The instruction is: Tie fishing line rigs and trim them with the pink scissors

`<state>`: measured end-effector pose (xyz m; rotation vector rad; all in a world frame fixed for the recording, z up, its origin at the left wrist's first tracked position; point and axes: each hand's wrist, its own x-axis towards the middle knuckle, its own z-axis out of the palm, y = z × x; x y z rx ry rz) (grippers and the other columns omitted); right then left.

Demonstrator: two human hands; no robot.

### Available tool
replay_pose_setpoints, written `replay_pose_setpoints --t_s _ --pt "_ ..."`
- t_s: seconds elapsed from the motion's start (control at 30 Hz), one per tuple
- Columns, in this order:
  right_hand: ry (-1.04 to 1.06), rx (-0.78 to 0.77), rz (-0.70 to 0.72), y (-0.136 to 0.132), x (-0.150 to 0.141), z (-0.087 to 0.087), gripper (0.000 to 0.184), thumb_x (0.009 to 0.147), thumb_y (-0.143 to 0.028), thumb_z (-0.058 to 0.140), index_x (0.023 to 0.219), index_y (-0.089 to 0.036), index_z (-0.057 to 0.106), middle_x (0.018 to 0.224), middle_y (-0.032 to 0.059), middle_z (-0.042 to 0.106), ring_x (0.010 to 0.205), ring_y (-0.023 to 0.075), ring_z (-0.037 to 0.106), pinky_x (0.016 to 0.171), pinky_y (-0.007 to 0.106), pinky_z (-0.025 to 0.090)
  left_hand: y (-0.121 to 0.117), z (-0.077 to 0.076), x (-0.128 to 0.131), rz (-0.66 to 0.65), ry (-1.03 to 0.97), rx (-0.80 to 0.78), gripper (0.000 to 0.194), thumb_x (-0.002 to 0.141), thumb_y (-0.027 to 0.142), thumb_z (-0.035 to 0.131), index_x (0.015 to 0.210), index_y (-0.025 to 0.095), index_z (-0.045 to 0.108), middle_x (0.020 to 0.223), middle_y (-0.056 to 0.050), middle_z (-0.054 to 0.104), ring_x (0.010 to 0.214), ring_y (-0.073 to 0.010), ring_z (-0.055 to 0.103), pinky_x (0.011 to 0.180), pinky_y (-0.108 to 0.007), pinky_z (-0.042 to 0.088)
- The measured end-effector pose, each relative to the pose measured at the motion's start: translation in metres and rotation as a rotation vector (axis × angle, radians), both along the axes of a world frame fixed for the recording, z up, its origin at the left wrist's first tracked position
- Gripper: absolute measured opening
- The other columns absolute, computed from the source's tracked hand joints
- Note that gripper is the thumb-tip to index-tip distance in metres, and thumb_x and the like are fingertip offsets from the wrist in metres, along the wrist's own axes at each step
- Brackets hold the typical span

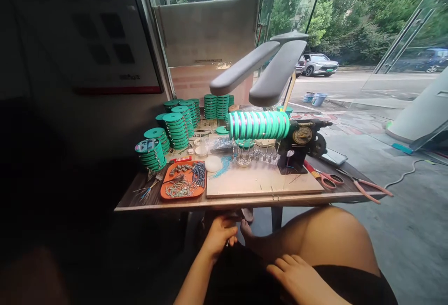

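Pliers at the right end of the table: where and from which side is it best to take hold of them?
Best by the pink handles of the pliers, probably with the right hand, from the front right corner of the table: the handles spread toward that corner, while the tips point inward.

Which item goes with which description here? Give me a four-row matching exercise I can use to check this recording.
Things:
1. tray
2. pliers
3. right hand
4. machine

Descriptions:
A. over the lap
B. black
C. orange, with small parts inside
D. at the right end of the table

Pairs: 1-C, 2-D, 3-A, 4-B.
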<state>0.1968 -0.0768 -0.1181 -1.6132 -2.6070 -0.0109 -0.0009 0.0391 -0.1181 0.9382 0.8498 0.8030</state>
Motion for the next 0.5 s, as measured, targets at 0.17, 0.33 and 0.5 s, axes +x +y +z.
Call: replay_pose_setpoints --t_s 0.17,0.33,0.5 --pt "-0.009 0.065 0.06 -0.028 -0.014 -0.003 0.026 0.062 -0.009 0.061 0.081 -0.027 0.058 0.066 -0.0062 0.063 0.059 0.0142 0.059 0.056 0.025 0.032 -0.027 0.011 -0.019 0.089 -0.041 0.02 0.053 0.056 0.026 0.077 0.102 0.013 0.054 0.094 -0.011 0.066 0.033 -0.0003 0.045 0.039 -0.02 0.038" --pt "-0.008 0.119 0.071 -0.054 -0.025 -0.018 0.023 0.061 -0.009 0.059 0.076 -0.026 0.058 0.061 -0.0043 0.062 0.054 0.0155 0.057 0.05 0.027 0.027 -0.056 0.026 -0.032 0.135 -0.066 0.023 0.053 0.057 0.021 0.077 0.104 0.014 0.053 0.091 -0.007 0.066 0.036 0.0011 0.045 0.039 -0.016 0.038" --pt "0.023 0.155 0.113 -0.078 -0.033 -0.026 0.017 0.068 -0.011 0.059 0.076 -0.026 0.057 0.06 -0.0059 0.062 0.052 0.0129 0.056 0.048 0.025 0.03 -0.081 0.034 -0.035 0.152 -0.064 0.016 0.051 0.058 0.018 0.077 0.103 0.015 0.054 0.089 -0.006 0.066 0.036 0.0012 0.044 0.04 -0.016 0.038"
